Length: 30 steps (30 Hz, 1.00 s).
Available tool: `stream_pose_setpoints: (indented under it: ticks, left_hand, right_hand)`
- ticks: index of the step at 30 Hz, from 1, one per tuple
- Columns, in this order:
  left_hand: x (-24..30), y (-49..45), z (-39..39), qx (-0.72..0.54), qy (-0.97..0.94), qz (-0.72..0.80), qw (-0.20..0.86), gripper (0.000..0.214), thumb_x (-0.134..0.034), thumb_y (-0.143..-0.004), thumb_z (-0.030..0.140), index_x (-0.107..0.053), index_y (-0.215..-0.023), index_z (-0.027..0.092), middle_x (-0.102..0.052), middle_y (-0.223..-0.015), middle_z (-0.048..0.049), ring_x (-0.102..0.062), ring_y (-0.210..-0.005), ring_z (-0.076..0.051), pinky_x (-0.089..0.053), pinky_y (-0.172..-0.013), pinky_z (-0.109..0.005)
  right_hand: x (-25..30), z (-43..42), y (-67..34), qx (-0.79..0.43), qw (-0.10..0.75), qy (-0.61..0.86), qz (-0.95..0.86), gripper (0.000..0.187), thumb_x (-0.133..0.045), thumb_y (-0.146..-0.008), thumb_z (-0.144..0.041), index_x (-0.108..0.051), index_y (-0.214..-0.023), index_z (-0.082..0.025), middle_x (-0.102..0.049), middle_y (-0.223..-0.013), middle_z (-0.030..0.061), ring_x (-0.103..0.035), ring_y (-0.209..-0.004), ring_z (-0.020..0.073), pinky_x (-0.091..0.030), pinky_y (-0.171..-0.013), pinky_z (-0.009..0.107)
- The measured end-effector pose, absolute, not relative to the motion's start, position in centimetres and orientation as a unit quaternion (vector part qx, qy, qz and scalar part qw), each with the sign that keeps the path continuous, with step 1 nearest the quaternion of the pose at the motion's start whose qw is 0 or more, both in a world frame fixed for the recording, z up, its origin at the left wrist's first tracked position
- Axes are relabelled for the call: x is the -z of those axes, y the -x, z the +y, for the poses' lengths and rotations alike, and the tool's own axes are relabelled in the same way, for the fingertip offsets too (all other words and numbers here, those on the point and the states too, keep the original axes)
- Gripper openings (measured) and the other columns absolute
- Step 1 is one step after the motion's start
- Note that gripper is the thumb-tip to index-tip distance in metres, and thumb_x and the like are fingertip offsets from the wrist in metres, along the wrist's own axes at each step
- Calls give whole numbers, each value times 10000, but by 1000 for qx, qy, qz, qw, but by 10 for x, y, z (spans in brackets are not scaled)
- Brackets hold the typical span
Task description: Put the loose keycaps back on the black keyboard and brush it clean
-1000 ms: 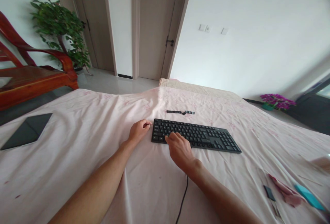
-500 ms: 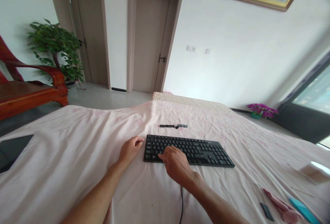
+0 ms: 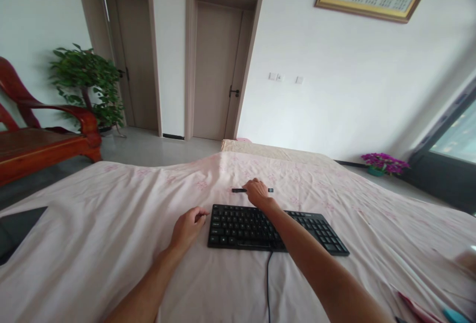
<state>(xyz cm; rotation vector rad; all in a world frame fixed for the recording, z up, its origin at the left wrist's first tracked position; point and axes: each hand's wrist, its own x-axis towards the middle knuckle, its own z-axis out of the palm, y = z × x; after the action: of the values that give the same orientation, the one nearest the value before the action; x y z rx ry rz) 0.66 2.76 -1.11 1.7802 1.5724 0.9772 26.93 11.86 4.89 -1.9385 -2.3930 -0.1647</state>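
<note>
A black keyboard (image 3: 241,226) lies on the pink floral cloth, its cable running toward me. Its bottom row has a long gap without a key cap. Beside its left edge rests my left hand (image 3: 190,224), thumb and fingers pinched together; a small dark tip shows at them, too small to name. My right hand (image 3: 257,191) reaches across the keyboard to the loose black keys behind it, its fingers bunched and pointing down. Left of that hand sticks out a long black key (image 3: 238,190), like a space bar. A small key cap (image 3: 270,190) shows on its right. The hand hides what is between.
A dark flat device (image 3: 20,229) lies at the left edge of the cloth (image 3: 111,234). Pink (image 3: 418,308) and blue items (image 3: 455,315) are at the lower right. Beyond stand a wooden chair (image 3: 48,139), a green plant (image 3: 87,80) and purple flowers (image 3: 385,163).
My right hand has moved from the keyboard's lower rows forward to the loose keys behind it. My left hand stays by the keyboard's left edge. The view has tilted up slightly.
</note>
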Motion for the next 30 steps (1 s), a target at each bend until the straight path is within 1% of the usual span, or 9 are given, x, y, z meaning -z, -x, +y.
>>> stream_pose_setpoints:
  ticks: [4, 8, 11, 13, 16, 18, 20, 25, 30]
  left_hand:
    - [13, -6, 29, -371, -663, 585, 283, 233, -502, -796, 265, -674, -946, 216, -714, -928, -10, -643, -825, -151, -440, -754, -237]
    - [16, -5, 30, -387, -658, 579, 286, 220, -517, -786, 274, -675, -927, 216, -715, -893, -11, -647, -789, -151, -454, -730, -243]
    - [15, -6, 27, -431, -636, 559, 311, 242, -510, -796, 302, -664, -952, 199, -709, -886, -26, -650, -731, -148, -476, -670, -245]
    - [9, -8, 24, -475, -622, 535, 319, 267, -512, -799, 312, -649, -992, 189, -699, -929, -39, -644, -720, -145, -489, -635, -245]
    - [-8, -16, 16, -530, -618, 486, 317, 313, -549, -792, 314, -625, -1068, 189, -669, -1042, -59, -625, -766, -139, -509, -650, -249]
    - [-23, -25, 8, -544, -635, 437, 330, 386, -582, -787, 315, -589, -1157, 206, -625, -1138, -67, -615, -813, -134, -519, -698, -258]
    - [-36, -36, -1, -525, -671, 378, 362, 414, -619, -772, 309, -590, -1176, 222, -585, -1189, -70, -612, -853, -137, -523, -729, -262]
    - [-50, -61, -18, -467, -722, 342, 378, 312, -654, -751, 313, -683, -1043, 207, -619, -1042, -59, -607, -803, -138, -529, -721, -256]
    - [-43, -75, -23, -454, -721, 377, 364, 270, -656, -735, 308, -708, -977, 200, -654, -893, -45, -619, -727, -142, -536, -642, -240]
  right_hand:
    - [-47, 129, -261, 59, -9, 606, -794, 247, -495, -846, -131, -708, -963, -176, -659, -1051, 140, -504, -1100, 240, -365, -895, 335]
    - [-50, 124, -258, 52, -14, 591, -805, 251, -482, -844, -131, -702, -965, -138, -657, -1033, 176, -549, -1053, 258, -396, -856, 337]
    - [-59, 108, -257, 35, 9, 583, -812, 278, -461, -842, -126, -692, -995, -148, -673, -1010, 153, -594, -980, 248, -414, -806, 317]
    - [-68, 92, -259, 18, 31, 572, -819, 309, -440, -850, -132, -679, -1039, -182, -686, -994, 102, -614, -928, 210, -418, -779, 279]
    - [-81, 62, -267, -105, 107, 511, -846, 338, -415, -859, -157, -665, -1081, -211, -699, -906, 28, -622, -821, 151, -421, -720, 224]
    - [-85, 41, -273, -233, 157, 460, -842, 351, -413, -847, -174, -669, -1086, -202, -690, -813, 6, -604, -709, 130, -421, -646, 211]
    - [-86, 20, -278, -327, 186, 434, -818, 357, -424, -832, -191, -674, -1086, -192, -671, -747, -4, -565, -620, 114, -408, -582, 206]
    - [-82, -14, -288, -408, 229, 424, -776, 363, -456, -807, -201, -681, -1091, -192, -652, -719, -6, -510, -571, 92, -373, -522, 191]
    - [-77, -30, -299, -471, 283, 438, -712, 345, -508, -812, -269, -672, -1103, -183, -668, -760, 21, -555, -628, 107, -402, -519, 190]
